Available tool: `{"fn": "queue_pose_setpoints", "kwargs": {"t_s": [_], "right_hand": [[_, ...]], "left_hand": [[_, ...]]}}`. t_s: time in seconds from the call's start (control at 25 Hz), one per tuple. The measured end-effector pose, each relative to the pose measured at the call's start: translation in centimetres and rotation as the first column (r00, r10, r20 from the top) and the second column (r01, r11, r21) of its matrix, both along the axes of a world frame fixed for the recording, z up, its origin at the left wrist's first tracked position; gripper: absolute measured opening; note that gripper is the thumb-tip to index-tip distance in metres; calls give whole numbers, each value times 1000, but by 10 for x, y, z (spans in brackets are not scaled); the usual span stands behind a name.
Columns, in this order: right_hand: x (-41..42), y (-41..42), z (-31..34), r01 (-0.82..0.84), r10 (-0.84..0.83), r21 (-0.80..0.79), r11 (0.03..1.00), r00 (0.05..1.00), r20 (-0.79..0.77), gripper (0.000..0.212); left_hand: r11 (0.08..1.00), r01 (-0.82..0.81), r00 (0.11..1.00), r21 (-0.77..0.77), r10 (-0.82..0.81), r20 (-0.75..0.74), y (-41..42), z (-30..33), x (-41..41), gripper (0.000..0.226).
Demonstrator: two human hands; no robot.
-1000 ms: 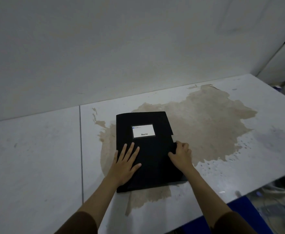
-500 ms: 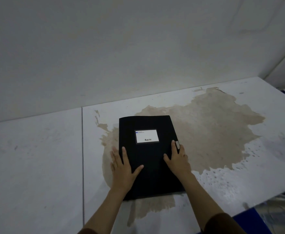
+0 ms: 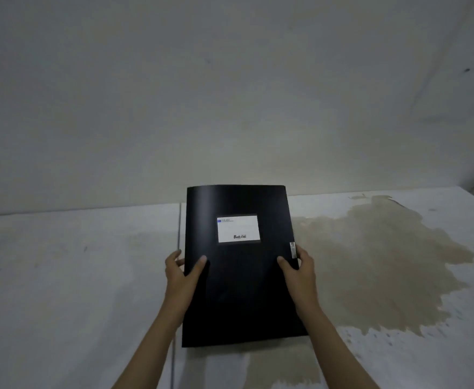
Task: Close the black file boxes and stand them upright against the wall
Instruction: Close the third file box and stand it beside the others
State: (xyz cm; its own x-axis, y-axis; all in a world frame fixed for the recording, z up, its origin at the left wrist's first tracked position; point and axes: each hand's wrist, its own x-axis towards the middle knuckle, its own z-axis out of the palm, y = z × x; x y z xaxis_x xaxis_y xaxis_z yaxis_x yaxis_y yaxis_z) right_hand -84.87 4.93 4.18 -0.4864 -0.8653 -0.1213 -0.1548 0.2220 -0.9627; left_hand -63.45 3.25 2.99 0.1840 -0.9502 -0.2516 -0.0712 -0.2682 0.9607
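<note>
Flanking held file box (image 3: 238, 290): brown stain (image 3: 384, 265), table seam (image 3: 178, 226).

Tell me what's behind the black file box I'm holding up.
Behind the black file box, gripped by the left hand and right hand, are the pale table, the wall and part of a brown stain. Anything directly behind the box is hidden.
</note>
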Motion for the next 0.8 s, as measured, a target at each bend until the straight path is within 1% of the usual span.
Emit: {"fn": "queue_pose_setpoints", "kwargs": {"t_s": [0.08,0.24,0.36,0.48,0.56,0.64,0.8], "right_hand": [[37,-14,17,-52,55,-64,997,997,49,42],[129,-29,47,-180,203,-189,965,973,109,21],[204,-31,61,-293,327,-214,932,933,149,11],[280,-31,67,-471,502,-181,863,836,220,9],[328,-28,68,-557,581,-166,814,777,243,9],[375,-25,70,-611,633,-167,773,734,246,8],[446,-18,74,-662,688,-190,725,688,228,17]], "left_hand": [[997,-72,995,-29,70,-64,-2,25,41,68],[977,-207,976,-47,204,-74,7,59,135,67],[938,-338,939,-75,330,-101,28,76,211,64],[883,-454,887,-117,436,-150,56,87,285,54],[846,-521,849,-111,501,-169,73,88,329,51],[797,-592,802,-120,568,-182,88,86,371,49],[737,-658,751,-151,629,-204,114,89,427,45]]}}
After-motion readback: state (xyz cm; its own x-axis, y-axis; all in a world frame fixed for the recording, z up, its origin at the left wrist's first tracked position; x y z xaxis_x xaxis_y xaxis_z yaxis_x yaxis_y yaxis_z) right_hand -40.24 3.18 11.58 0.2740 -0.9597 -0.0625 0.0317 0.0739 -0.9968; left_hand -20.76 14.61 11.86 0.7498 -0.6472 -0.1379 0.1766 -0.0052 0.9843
